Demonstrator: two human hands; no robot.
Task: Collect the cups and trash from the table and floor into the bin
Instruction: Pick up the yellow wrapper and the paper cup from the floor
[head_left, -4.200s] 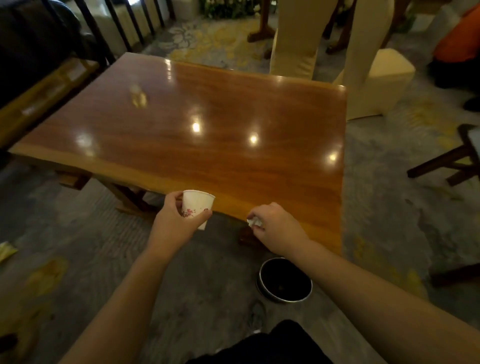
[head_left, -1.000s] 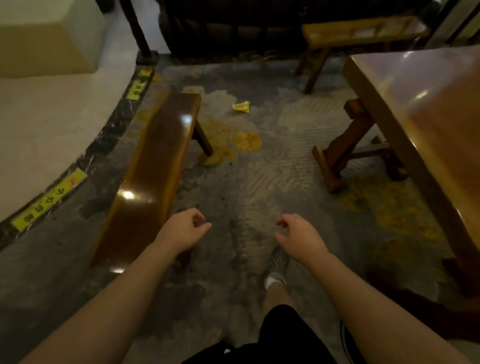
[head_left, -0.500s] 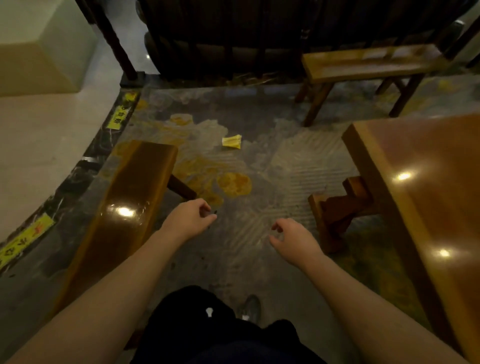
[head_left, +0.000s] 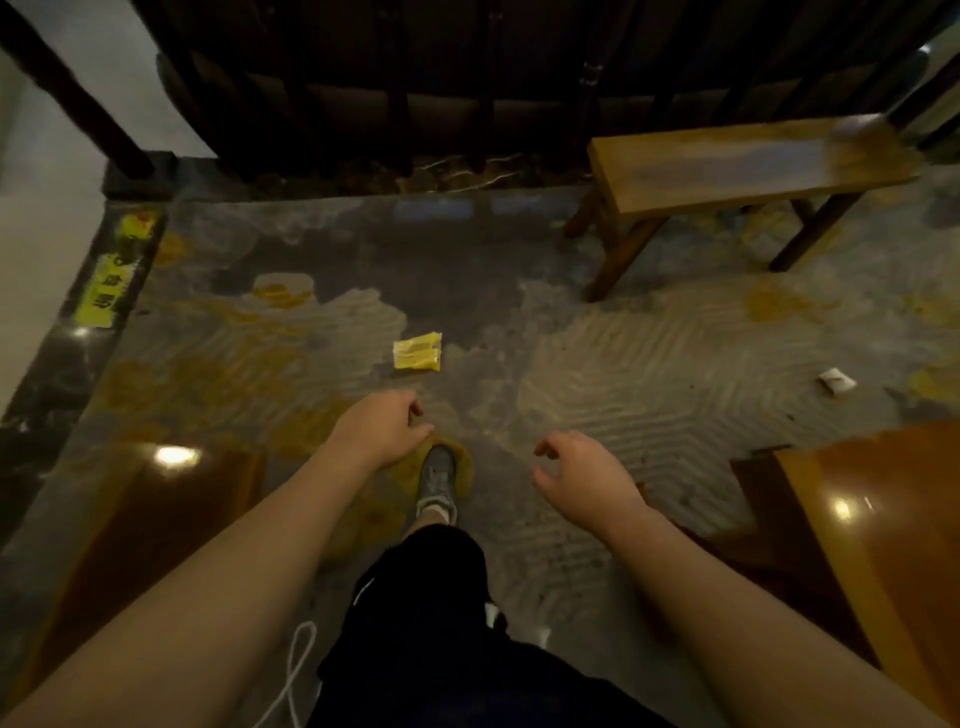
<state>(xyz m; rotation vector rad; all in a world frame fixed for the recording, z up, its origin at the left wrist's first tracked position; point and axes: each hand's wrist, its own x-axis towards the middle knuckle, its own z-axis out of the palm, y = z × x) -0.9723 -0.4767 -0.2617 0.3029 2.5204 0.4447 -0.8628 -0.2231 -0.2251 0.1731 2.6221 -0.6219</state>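
Yellow wrapper (head_left: 417, 352), print unreadable, on carpet (head_left: 623, 353); white scrap (head_left: 836, 382) far right of it. Left hand (head_left: 382, 428) loosely curled, right hand (head_left: 582, 475) spread, both empty.

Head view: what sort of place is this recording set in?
Probably a public seating or dining area, perhaps a hotel or restaurant lounge. A polished wooden table stands with matching wooden benches on a patterned carpet, and a yellow step-warning strip marks the floor edge.

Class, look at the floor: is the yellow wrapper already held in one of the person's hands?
No. The yellow wrapper lies on the carpet ahead of the left hand, and the right hand is empty too.
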